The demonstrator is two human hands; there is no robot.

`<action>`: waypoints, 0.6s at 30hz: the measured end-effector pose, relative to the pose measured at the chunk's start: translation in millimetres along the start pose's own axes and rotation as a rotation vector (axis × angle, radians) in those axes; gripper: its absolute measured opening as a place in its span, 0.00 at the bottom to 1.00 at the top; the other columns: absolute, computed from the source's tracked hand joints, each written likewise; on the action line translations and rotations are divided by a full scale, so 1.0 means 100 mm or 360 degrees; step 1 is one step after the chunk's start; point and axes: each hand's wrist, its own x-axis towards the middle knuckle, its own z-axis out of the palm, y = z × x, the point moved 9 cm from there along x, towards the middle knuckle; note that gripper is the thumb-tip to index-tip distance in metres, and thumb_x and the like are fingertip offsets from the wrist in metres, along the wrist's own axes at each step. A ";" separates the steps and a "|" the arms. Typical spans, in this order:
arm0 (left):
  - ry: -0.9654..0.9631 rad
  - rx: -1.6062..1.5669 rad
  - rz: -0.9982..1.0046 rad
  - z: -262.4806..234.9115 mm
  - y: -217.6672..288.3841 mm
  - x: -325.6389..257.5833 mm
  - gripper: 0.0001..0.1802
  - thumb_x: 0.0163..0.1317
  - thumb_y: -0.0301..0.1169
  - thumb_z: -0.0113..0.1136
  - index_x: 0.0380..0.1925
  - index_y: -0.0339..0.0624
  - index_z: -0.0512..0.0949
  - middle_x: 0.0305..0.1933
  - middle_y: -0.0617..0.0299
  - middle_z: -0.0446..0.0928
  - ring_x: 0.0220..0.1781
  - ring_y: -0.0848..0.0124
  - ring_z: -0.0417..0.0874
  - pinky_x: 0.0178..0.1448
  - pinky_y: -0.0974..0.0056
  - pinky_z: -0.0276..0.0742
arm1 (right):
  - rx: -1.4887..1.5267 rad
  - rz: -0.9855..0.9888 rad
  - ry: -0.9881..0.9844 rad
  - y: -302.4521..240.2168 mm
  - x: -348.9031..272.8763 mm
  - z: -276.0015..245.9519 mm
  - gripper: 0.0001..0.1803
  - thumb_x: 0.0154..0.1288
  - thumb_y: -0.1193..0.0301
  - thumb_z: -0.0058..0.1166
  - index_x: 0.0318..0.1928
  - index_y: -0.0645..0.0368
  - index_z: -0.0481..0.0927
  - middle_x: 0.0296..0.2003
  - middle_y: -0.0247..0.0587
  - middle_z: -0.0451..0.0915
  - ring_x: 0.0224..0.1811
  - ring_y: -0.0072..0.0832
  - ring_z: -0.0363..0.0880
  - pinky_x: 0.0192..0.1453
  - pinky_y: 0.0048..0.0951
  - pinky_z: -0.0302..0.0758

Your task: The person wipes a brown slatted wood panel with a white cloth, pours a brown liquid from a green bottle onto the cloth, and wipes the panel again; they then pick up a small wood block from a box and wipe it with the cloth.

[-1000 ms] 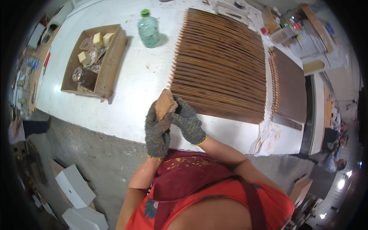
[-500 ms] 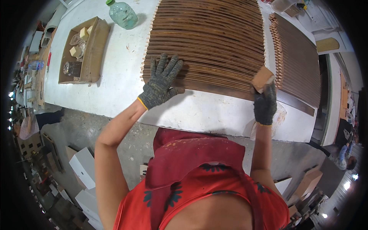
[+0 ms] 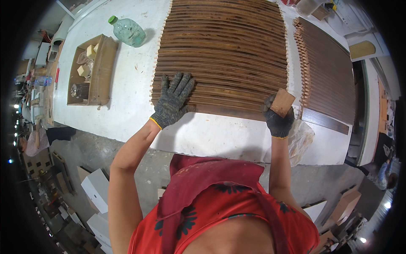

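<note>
Bare white table (image 3: pixel 127 89) lies left of the slat panel (image 3: pixel 224 51), bounded further left by the cardboard box (image 3: pixel 91 70) and at the far end by the green bottle (image 3: pixel 127 31). Right passage is narrow: a second slat stack (image 3: pixel 327 74) stands just beside.

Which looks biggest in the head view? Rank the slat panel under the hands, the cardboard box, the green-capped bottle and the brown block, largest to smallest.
1. Slat panel, by far the largest.
2. Cardboard box.
3. Bottle.
4. Brown block in the right hand, smallest, though it sits nearer the camera than the bottle.
</note>
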 end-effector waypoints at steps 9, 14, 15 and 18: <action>0.0039 0.0126 0.0009 0.04 -0.02 -0.02 0.52 0.51 0.55 0.63 0.71 0.43 0.54 0.76 0.51 0.51 0.77 0.51 0.48 0.76 0.37 0.40 | -0.0850 0.0051 0.0108 -0.06 0.05 -0.01 0.41 0.57 0.49 0.58 0.63 0.63 0.63 0.52 0.50 0.71 0.52 0.40 0.70 0.59 0.43 0.69; 0.0013 0.0083 -0.0060 0.04 -0.03 -0.03 0.51 0.52 0.53 0.65 0.71 0.45 0.54 0.76 0.50 0.51 0.78 0.50 0.48 0.76 0.37 0.39 | -0.0231 0.0108 -0.0149 0.02 0.15 0.35 0.40 0.57 0.53 0.60 0.63 0.62 0.64 0.49 0.49 0.72 0.49 0.38 0.71 0.55 0.40 0.69; -0.0004 0.0062 -0.0075 0.05 -0.02 -0.02 0.51 0.52 0.52 0.65 0.71 0.45 0.54 0.76 0.50 0.51 0.78 0.50 0.48 0.76 0.37 0.38 | -0.0241 0.0086 -0.0172 0.00 0.13 0.36 0.39 0.56 0.53 0.60 0.62 0.62 0.64 0.49 0.49 0.72 0.49 0.38 0.71 0.55 0.40 0.68; 0.0008 0.0019 -0.0080 0.02 -0.02 0.00 0.50 0.52 0.51 0.66 0.71 0.46 0.54 0.76 0.50 0.51 0.78 0.50 0.47 0.76 0.37 0.38 | -0.0297 -0.0046 -0.0263 -0.04 0.09 0.39 0.37 0.56 0.53 0.60 0.60 0.62 0.66 0.47 0.49 0.73 0.46 0.39 0.72 0.51 0.40 0.70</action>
